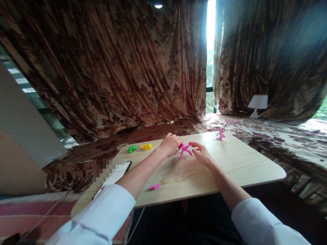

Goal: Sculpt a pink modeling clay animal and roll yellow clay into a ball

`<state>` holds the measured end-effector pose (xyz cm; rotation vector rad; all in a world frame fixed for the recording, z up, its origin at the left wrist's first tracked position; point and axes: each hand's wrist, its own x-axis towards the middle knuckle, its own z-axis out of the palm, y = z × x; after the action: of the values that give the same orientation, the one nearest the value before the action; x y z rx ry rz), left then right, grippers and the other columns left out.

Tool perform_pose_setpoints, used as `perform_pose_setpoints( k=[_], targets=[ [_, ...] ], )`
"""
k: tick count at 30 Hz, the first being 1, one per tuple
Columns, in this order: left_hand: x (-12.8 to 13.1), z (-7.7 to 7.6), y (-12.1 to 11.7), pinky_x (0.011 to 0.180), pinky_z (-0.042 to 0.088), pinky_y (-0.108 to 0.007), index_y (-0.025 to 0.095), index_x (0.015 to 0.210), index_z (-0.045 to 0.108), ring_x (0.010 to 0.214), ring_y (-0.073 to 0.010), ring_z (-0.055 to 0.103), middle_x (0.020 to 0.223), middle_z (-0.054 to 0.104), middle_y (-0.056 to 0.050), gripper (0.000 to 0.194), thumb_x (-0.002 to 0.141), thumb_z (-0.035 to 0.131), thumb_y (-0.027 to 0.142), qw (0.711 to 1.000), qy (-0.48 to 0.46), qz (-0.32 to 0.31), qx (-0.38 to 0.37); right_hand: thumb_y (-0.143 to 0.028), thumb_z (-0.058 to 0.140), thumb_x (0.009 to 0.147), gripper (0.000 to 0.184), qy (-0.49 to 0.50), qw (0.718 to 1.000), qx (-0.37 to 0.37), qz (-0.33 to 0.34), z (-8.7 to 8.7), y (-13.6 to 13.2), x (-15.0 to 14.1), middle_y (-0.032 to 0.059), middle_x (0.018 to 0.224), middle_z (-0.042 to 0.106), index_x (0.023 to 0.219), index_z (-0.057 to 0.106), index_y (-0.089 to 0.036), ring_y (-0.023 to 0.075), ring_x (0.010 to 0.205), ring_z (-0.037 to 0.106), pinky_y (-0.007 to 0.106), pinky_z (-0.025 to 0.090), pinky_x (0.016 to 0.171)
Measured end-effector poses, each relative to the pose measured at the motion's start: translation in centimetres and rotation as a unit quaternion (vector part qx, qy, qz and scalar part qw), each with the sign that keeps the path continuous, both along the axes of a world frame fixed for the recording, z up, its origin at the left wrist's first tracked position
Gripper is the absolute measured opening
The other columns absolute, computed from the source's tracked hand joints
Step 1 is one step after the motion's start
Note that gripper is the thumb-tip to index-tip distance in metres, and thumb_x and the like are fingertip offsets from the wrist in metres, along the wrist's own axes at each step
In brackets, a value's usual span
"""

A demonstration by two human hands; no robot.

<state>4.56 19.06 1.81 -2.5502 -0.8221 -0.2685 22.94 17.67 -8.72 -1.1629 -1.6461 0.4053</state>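
A magenta toy figure (184, 148) with several thin limbs is held just over the middle of the table. My left hand (170, 144) is closed around its upper left part, and the fingers cover that part. From the other side, the fingertips of my right hand (201, 153) close on the tip of one outstretched limb. A small magenta bumpy piece (155, 186) lies near the table's front edge. Toward the back left are a green curved toy piece (132, 148) and a yellow toy piece (146, 146).
A pink figure (221, 134) stands upright at the back right of the pale wooden table (245, 166). Left of my left forearm lies a dark-edged board with a white sheet (116, 177), partly blurred out. Behind are patterned curtains (143, 68) and a white lamp (258, 102).
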Motion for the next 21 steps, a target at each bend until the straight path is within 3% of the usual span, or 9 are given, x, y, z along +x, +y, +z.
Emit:
perform_pose_setpoints(
  k=[4,13,16,21],
  targets=[
    [0.5,-0.3,0.4,0.085,0.043,-0.042,0.014,0.093,0.060,0.091,-0.0185,0.057,0.095,0.062,-0.004,0.022,0.086,0.052,0.034,1.000,0.015,0.017,-0.001,-0.026,0.057,0.086,0.028,0.002,0.999,0.002,0.047,0.4,-0.8,-0.8,0.0062,0.108,0.061,0.112,0.056,-0.016,0.0206,0.100,0.058,0.042,0.048,0.084],
    [0.3,-0.9,0.5,0.088,0.041,-0.045,0.015,0.098,0.059,0.098,-0.0203,0.055,0.098,0.061,-0.004,0.020,0.086,0.052,0.030,0.999,-0.012,0.000,-0.047,-0.029,0.056,0.087,0.024,-0.021,0.998,0.001,0.063,0.0,-0.6,-1.6,0.0054,0.104,0.062,0.106,0.059,-0.015,0.0189,0.094,0.060,0.041,0.047,0.083],
    [-0.1,-1.3,0.7,0.089,0.042,-0.046,0.016,0.102,0.059,0.098,-0.0206,0.056,0.099,0.061,-0.005,0.022,0.086,0.053,0.029,0.996,-0.042,-0.002,-0.082,-0.030,0.055,0.088,0.024,-0.031,0.997,-0.008,0.075,-0.3,-0.5,-1.6,0.0050,0.101,0.063,0.105,0.059,-0.015,0.0176,0.090,0.061,0.039,0.049,0.081],
    [-1.3,-2.6,1.8,0.088,0.045,-0.045,0.017,0.115,0.052,0.103,-0.0215,0.055,0.117,0.055,-0.008,0.033,0.086,0.052,0.032,0.979,-0.150,0.035,-0.136,-0.030,0.054,0.088,0.022,-0.036,0.996,-0.027,0.078,-0.7,-0.2,-1.6,0.0049,0.101,0.062,0.103,0.059,-0.014,0.0169,0.088,0.061,0.038,0.050,0.078]
  ],
)
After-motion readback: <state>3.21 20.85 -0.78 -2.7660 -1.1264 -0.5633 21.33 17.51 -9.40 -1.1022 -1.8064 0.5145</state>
